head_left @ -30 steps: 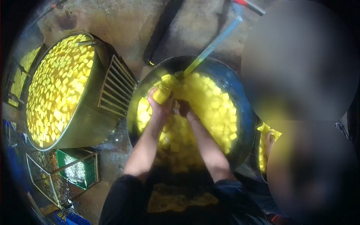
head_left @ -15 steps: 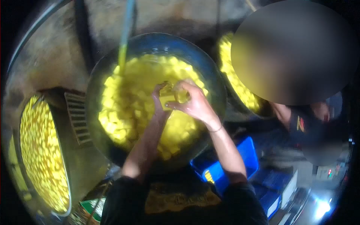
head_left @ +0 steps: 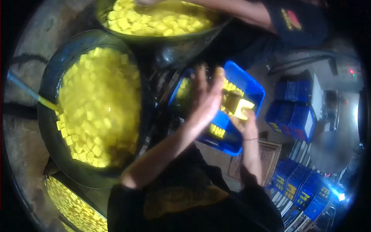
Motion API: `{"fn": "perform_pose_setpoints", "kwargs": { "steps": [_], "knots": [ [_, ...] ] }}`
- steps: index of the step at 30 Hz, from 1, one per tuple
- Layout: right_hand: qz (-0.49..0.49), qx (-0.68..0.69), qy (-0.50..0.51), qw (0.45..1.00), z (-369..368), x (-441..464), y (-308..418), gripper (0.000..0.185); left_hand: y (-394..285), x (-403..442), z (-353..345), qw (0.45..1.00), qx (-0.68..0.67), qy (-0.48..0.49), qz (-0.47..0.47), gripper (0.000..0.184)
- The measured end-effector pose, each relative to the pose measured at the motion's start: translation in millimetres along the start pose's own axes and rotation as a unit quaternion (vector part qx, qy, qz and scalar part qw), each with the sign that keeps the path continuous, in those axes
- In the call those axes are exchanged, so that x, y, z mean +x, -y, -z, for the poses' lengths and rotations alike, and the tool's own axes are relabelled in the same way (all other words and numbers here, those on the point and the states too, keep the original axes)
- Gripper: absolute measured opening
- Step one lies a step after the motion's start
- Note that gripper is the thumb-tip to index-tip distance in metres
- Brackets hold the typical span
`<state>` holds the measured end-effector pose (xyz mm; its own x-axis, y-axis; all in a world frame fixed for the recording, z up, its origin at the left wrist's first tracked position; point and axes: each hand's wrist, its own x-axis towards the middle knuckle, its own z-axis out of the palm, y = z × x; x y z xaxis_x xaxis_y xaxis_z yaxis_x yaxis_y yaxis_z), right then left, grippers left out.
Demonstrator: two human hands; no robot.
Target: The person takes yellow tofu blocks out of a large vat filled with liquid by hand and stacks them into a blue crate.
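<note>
My right hand [head_left: 248, 123] is over a blue plastic crate [head_left: 253, 87], its fingers closed around a bright yellow tofu block [head_left: 243, 109]. Left of it, my left hand [head_left: 208, 94] is smeared by motion, with its fingers stretched out and apart and nothing visible in them. More yellow tofu pieces [head_left: 217, 131] lie in rows inside the crate, partly hidden by my hands. To the left is a big dark wok [head_left: 48, 96] of yellow liquid crowded with tofu cubes [head_left: 91, 123].
A blue-and-yellow pole [head_left: 29, 89] leans into the wok. A second wok [head_left: 154, 38] of cubes is at the top, with a co-worker's arm [head_left: 239, 9] over it. A tray of yellow cubes [head_left: 73, 203] lies lower left. Stacked blue crates [head_left: 291, 108] stand at right.
The view has turned right. My hands have moved from over the wok, where they were together around yellow tofu, to over the blue crate, and are now apart.
</note>
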<state>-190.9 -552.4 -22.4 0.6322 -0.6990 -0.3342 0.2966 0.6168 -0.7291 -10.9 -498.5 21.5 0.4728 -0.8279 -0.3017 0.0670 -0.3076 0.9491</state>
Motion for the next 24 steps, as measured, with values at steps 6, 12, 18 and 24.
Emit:
{"fn": "perform_pose_setpoints", "kwargs": {
  "steps": [6, 12, 18, 24],
  "knots": [
    [0.048, -0.419, -0.017, 0.906, 225.9, 43.2, -149.4, 0.045, 31.4, 27.0, 61.5, 0.968, 0.098, -0.143, -0.182, 0.042],
    [-0.205, -0.774, -0.351, 0.486, 284.9, 126.3, -335.6, 0.060, 15.6, 6.6, 83.1, 0.962, -0.089, -0.191, -0.175, 0.052],
    [-0.278, -0.744, -0.286, 0.537, 305.5, 95.9, -354.8, 0.050, 17.3, -16.9, 157.0, 0.937, -0.019, -0.304, -0.173, 0.049],
    [-0.129, -0.708, -0.235, 0.653, 335.6, 91.6, -310.0, 0.041, 27.8, -32.6, 259.0, 0.922, 0.114, -0.363, -0.072, 0.046]
  ]
}}
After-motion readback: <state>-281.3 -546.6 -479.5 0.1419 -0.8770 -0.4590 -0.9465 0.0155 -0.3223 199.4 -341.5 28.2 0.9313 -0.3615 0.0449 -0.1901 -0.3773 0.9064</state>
